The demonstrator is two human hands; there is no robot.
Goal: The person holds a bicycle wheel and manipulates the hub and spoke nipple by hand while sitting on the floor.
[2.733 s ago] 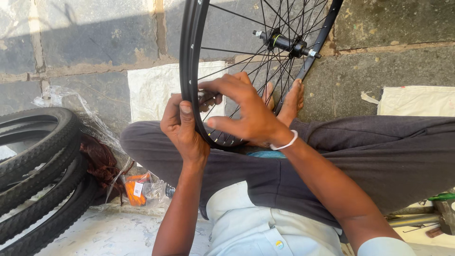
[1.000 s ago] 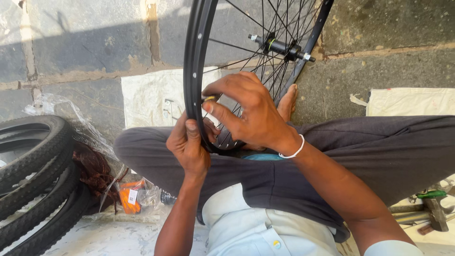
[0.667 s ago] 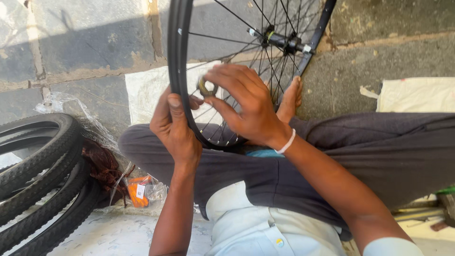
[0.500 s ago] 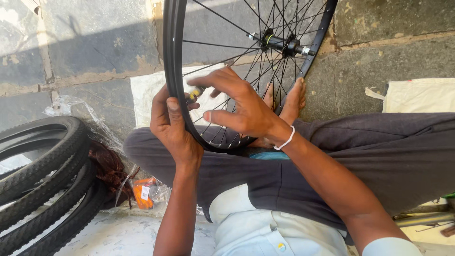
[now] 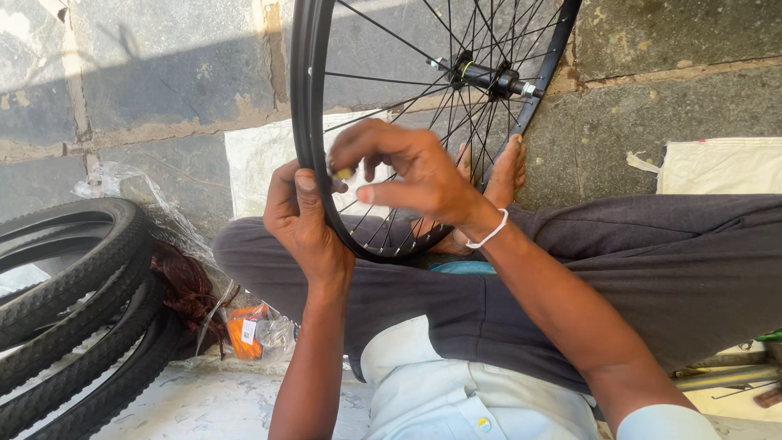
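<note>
While the left hand (image 5: 301,220) clamps the black spoked bicycle wheel rim (image 5: 308,122) at centre frame, the right hand (image 5: 407,171) pinches a small brass-coloured nipple (image 5: 344,173) just right of the rim's inner face, touching the left thumb.

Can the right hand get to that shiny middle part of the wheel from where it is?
Probably yes. The right hand sits among the spokes just below the hub, with only thin spokes between. The left hand grips the rim.
</note>
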